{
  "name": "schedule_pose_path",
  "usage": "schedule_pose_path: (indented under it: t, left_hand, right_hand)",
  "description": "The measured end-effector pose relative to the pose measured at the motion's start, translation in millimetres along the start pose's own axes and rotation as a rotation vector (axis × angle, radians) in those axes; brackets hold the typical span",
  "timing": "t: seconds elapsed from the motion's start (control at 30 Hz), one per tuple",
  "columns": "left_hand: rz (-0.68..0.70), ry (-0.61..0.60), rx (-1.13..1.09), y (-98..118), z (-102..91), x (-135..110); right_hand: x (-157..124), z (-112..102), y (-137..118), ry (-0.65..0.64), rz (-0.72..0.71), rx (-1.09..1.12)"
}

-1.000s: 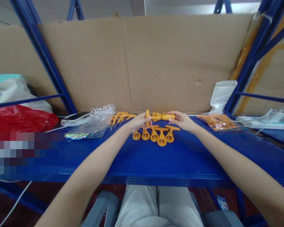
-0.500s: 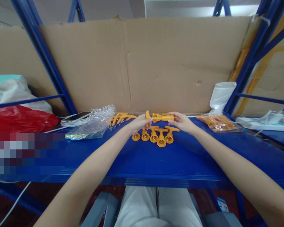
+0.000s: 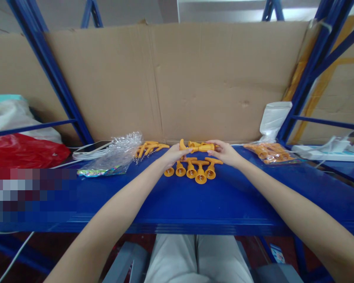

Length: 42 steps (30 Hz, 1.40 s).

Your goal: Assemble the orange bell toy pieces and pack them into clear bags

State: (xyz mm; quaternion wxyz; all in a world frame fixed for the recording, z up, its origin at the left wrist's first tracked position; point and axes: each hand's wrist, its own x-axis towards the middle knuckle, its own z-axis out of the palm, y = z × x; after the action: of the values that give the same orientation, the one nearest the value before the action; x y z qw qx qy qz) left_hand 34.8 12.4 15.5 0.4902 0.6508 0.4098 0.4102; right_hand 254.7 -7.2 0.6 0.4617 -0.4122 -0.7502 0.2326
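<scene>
My left hand [image 3: 174, 154] is closed around the orange T-shaped handle [image 3: 182, 144] of a corkscrew. Pinched in the fingers of my right hand [image 3: 224, 152] is its orange bell-shaped sleeve [image 3: 205, 147], held sideways in line with the handle. The metal screw between them cannot be made out. Just below my hands, several orange corkscrews [image 3: 200, 177] with sleeves lie in a row, open bell ends toward me. Behind the held piece sit more orange sleeves [image 3: 194, 144], partly hidden. Left of my left hand is a pile of orange T-handles with bare metal screws [image 3: 149, 148].
A clear plastic bag [image 3: 112, 157] and a phone with white cable [image 3: 96, 147] lie at left on the blue shelf [image 3: 177, 204]. Bagged orange parts [image 3: 271, 152] and a white power strip [image 3: 321, 153] are at right. Cardboard [image 3: 194, 78] stands behind.
The camera view has shifted slightly. Both hands keep hold of the same corkscrew pieces, with only a small shift of the right fingers on the sleeve.
</scene>
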Motion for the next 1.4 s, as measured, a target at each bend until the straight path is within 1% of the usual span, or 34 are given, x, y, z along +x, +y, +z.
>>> schedule_pose_path:
  t: [0.1,0.23,0.4,0.57,0.7,0.8,0.97,1.07,1.13,1.23,1.3,1.4]
  left_hand:
    - [0.041,0.019,0.02,-4.5,-0.1,-3.0]
    - [0.078,0.028,-0.008,-7.7,-1.6,-5.6]
    - [0.071,0.083,0.002,-8.7,-2.7,-4.1]
    - [0.072,0.108,-0.039,-7.6,-2.1,-4.3]
    - [0.089,0.129,-0.091,-4.6,0.2,-7.8]
    - [0.043,0.111,-0.171,2.6,2.2,-12.5]
    - [-0.127,0.031,-0.37,14.0,2.1,-17.1]
    - [-0.133,0.031,-0.406,13.4,0.6,-16.2]
    - [-0.118,0.046,-0.392,11.3,-0.6,-15.1]
    - [-0.109,0.063,-0.283,9.6,-3.7,-14.4]
    - [-0.11,0.052,-0.169,10.4,-6.5,-15.3]
    - [-0.097,-0.009,-0.056,12.5,-10.0,-17.6]
  right_hand:
    - [-0.7,3.1,-1.9,0.003,-0.005,0.003]
    - [-1.7,6.7,-3.6,0.002,0.0,0.024]
    - [-2.0,8.5,-2.7,-0.002,0.021,0.062]
    - [-1.5,10.1,-2.2,-0.042,0.02,0.154]
    - [-1.5,9.9,-2.4,-0.046,0.007,0.196]
    - [-1.9,7.4,-3.2,-0.037,0.005,0.2]
    - [-1.8,2.9,-4.6,-0.011,0.006,0.174]
    - [-1.4,2.1,-4.5,0.004,-0.035,0.156]
    - [-1.1,1.8,-4.4,0.018,-0.075,0.15]
    - [-1.0,0.3,-5.0,0.035,-0.109,0.151]
    - [-1.2,-1.8,-6.2,0.042,-0.101,0.158]
    - [-2.3,-5.8,-8.9,0.029,-0.04,0.167]
